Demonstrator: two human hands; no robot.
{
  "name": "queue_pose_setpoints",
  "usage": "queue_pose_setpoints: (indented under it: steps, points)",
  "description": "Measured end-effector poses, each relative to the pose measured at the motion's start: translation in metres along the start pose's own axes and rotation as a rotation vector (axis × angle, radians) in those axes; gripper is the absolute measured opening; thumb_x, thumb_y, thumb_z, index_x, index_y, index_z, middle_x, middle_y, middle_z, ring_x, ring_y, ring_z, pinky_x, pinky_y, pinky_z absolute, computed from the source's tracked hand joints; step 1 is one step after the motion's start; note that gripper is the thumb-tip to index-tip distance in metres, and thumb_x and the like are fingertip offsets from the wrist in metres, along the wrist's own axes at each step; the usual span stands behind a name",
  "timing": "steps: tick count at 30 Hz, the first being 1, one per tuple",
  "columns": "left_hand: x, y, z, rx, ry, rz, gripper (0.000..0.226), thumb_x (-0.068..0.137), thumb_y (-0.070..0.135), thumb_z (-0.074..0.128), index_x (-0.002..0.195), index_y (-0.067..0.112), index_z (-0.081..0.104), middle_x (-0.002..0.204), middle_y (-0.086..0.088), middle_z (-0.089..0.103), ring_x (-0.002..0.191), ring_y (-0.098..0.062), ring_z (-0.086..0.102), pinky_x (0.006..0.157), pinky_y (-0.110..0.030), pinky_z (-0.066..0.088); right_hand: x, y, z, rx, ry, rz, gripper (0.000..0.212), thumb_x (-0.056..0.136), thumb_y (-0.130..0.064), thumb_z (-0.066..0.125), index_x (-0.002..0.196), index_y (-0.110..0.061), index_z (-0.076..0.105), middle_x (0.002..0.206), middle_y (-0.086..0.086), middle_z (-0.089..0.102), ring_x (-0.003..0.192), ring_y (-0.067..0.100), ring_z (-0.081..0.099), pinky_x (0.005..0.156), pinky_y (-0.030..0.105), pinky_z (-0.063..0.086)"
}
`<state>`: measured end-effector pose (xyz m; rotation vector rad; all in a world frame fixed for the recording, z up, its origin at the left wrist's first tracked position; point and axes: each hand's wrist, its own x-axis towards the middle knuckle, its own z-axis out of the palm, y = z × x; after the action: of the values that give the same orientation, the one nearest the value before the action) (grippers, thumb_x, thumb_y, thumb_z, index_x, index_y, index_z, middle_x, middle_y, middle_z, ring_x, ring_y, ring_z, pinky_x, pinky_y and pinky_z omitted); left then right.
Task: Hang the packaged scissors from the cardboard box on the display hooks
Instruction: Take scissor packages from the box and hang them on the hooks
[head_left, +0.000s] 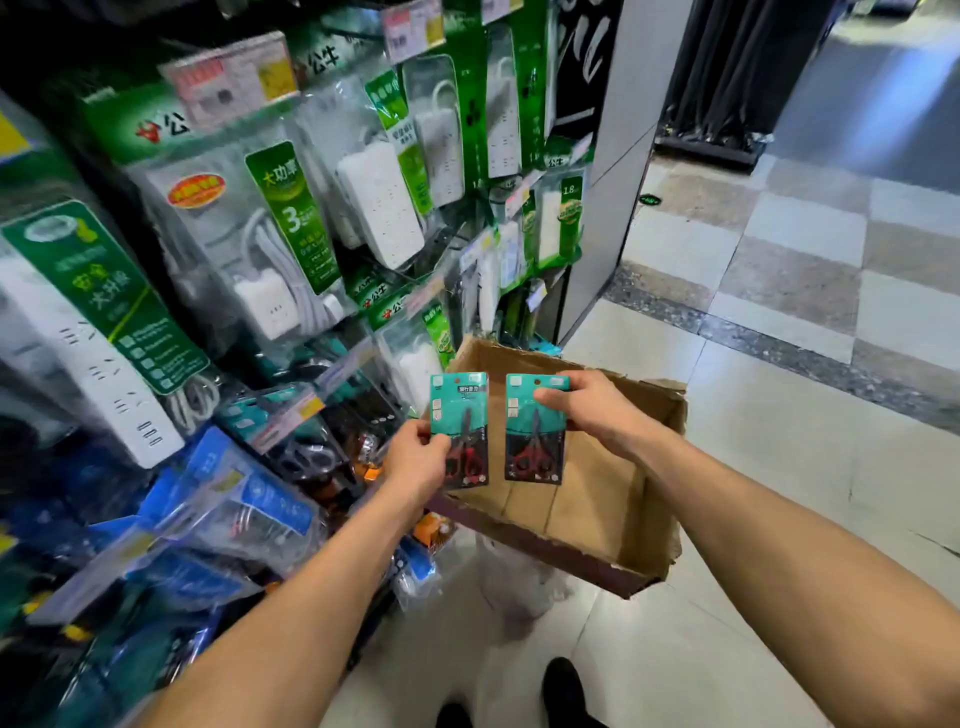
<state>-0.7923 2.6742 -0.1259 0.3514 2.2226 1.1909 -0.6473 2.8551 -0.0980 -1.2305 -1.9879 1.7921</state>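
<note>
Nearest you, below the box, your dark shoes (563, 686) stand on the pale tiled floor (779, 467). Both your bare forearms reach forward to the box, one from each side.

Your left hand (415, 460) is at the box's near left corner. Its fingers are curled and its thumb lies across the front of the left pack (460, 402). It grips that pack by the lower left edge, beside the red handles of the scissors inside. The pack stands upright in front of the box's left wall, teal card on top and dark below.

Your right hand (589, 410) is over the middle of the box, clenched on the upper right corner of the right pack (535, 452). The thumb is on the front and the fingers are folded behind. This pack is also upright over the box's inside, printed face toward you and red handles down. The two packs sit side by side at much the same height, close but not touching. A strip of brown cardboard shows between them.

The box (652, 519) is open-topped and tilted toward you, with a ragged right rim. What holds it up is hidden.

Left of the box hang blue packs (249, 499), too blurred to read. Above and beyond the box hang white power strips (379, 202) in clear packs with green cards. Behind the box, to the right of those, a grey pillar (613, 156) rises. The floor runs on past the box's far right side in light and dark squares.
</note>
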Motion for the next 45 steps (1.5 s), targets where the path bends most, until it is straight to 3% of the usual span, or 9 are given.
queue_pose_setpoints:
  steps: [7,13,18,26,32,35,39,42,45]
  points:
    - [-0.063,-0.007,-0.08,-0.216,-0.026,0.072,0.019,0.099,0.007,0.052,0.111,0.018,0.061,0.101,-0.002,0.073,0.091,-0.021,0.072,0.087,-0.048,0.059,-0.051,-0.04,0.053,-0.016,-0.084,-0.119,0.009,0.089,-0.005,0.071,0.089,-0.013,0.068,0.094,0.009,0.077,0.084,0.022,0.074,0.087,0.046,0.058]
    - [-0.108,-0.03,-0.124,-0.34,0.138,0.061,0.022,0.098,0.008,0.054,0.104,0.028,0.061,0.113,-0.004,0.07,0.099,-0.021,0.07,0.091,-0.048,0.057,-0.083,-0.067,0.097,-0.057,-0.192,-0.237,0.012,0.088,-0.001,0.07,0.094,-0.011,0.071,0.102,0.017,0.075,0.088,0.028,0.071,0.087,0.044,0.056]
    - [-0.167,-0.045,-0.135,-0.468,0.263,0.038,0.021,0.1,-0.001,0.05,0.108,0.015,0.061,0.105,-0.005,0.071,0.09,-0.017,0.07,0.081,-0.035,0.058,-0.118,-0.078,0.134,0.006,-0.281,-0.331,0.011,0.09,-0.008,0.071,0.099,-0.002,0.072,0.097,0.014,0.076,0.08,0.023,0.072,0.073,0.032,0.059]
    - [-0.272,-0.093,-0.188,-0.587,0.487,-0.022,0.023,0.102,0.0,0.049,0.111,0.015,0.063,0.108,-0.009,0.074,0.09,-0.022,0.071,0.089,-0.05,0.056,-0.192,-0.094,0.21,-0.025,-0.453,-0.448,0.011,0.085,-0.016,0.077,0.081,-0.016,0.068,0.087,0.012,0.073,0.076,0.02,0.067,0.077,0.042,0.056]
    - [-0.345,-0.127,-0.24,-0.599,0.724,-0.025,0.021,0.101,0.001,0.051,0.108,0.017,0.063,0.103,-0.009,0.074,0.092,-0.024,0.07,0.077,-0.033,0.055,-0.252,-0.109,0.272,-0.037,-0.6,-0.533,0.008,0.089,-0.017,0.074,0.084,-0.015,0.068,0.09,0.015,0.074,0.082,0.026,0.068,0.084,0.052,0.056]
    - [-0.375,-0.15,-0.261,-0.593,0.779,-0.06,0.023,0.1,0.009,0.054,0.12,0.017,0.062,0.113,-0.009,0.073,0.105,-0.028,0.07,0.096,-0.05,0.054,-0.284,-0.116,0.302,-0.038,-0.672,-0.557,0.006,0.093,-0.018,0.069,0.087,-0.019,0.068,0.094,0.014,0.074,0.086,0.027,0.069,0.085,0.051,0.056]
    - [-0.408,-0.168,-0.29,-0.605,0.852,-0.071,0.024,0.101,0.012,0.054,0.123,0.021,0.06,0.116,-0.006,0.072,0.106,-0.027,0.068,0.09,-0.041,0.052,-0.322,-0.123,0.34,-0.041,-0.751,-0.599,0.01,0.086,-0.03,0.072,0.088,-0.021,0.071,0.099,0.018,0.073,0.093,0.038,0.07,0.088,0.056,0.054]
    - [-0.43,-0.176,-0.317,-0.63,0.887,-0.044,0.022,0.102,0.01,0.052,0.121,0.02,0.06,0.114,-0.004,0.071,0.106,-0.023,0.068,0.1,-0.047,0.052,-0.353,-0.132,0.37,-0.036,-0.761,-0.646,0.005,0.091,-0.021,0.072,0.087,-0.021,0.069,0.09,0.012,0.073,0.08,0.024,0.066,0.077,0.046,0.053]
    - [-0.449,-0.191,-0.353,-0.621,0.922,-0.018,0.026,0.102,0.012,0.053,0.125,0.019,0.061,0.117,-0.003,0.071,0.109,-0.022,0.067,0.103,-0.051,0.05,-0.384,-0.139,0.406,-0.027,-0.76,-0.696,0.005,0.091,-0.023,0.071,0.087,-0.023,0.068,0.093,0.013,0.073,0.085,0.032,0.07,0.079,0.051,0.055]
